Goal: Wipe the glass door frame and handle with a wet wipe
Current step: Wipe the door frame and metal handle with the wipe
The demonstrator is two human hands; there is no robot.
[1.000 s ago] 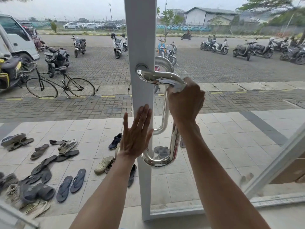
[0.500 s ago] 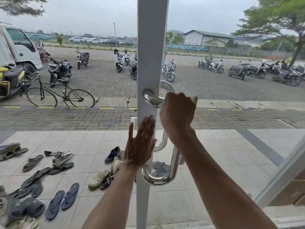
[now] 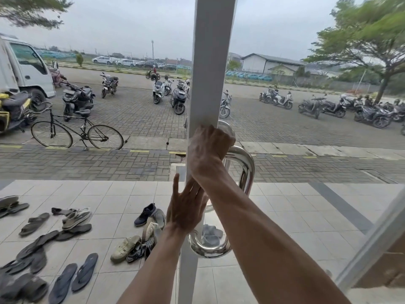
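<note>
Chrome handle (image 3: 247, 170) curves out from the white frame (image 3: 210, 62), its top mount hidden under the right hand (image 3: 209, 150). A second ago that hand sat out on the handle's upper bend with the wipe showing white under it; now it has slid left onto the frame itself, right where the handle meets it. I judge the top of the handle is done and the wiping has passed to the frame, with the long upright above and the lower loop of the handle yet to do.

Right fingers are curled shut and pressed against the frame. The wipe is no longer clear to see: a pale edge at the hand's left side may be it, so it is probably bunched under the palm. The left hand (image 3: 186, 209) has stayed put on the frame lower down, fingers open and spread flat, gripping nothing, steadying the door while the right forearm crosses over its fingertips.

No container shows in this view, no packet or bin for the wipe. Beyond the glass, shoes (image 3: 76, 216) lie scattered on the tiled floor at near left, and a bicycle (image 3: 76, 132) stands farther out.
</note>
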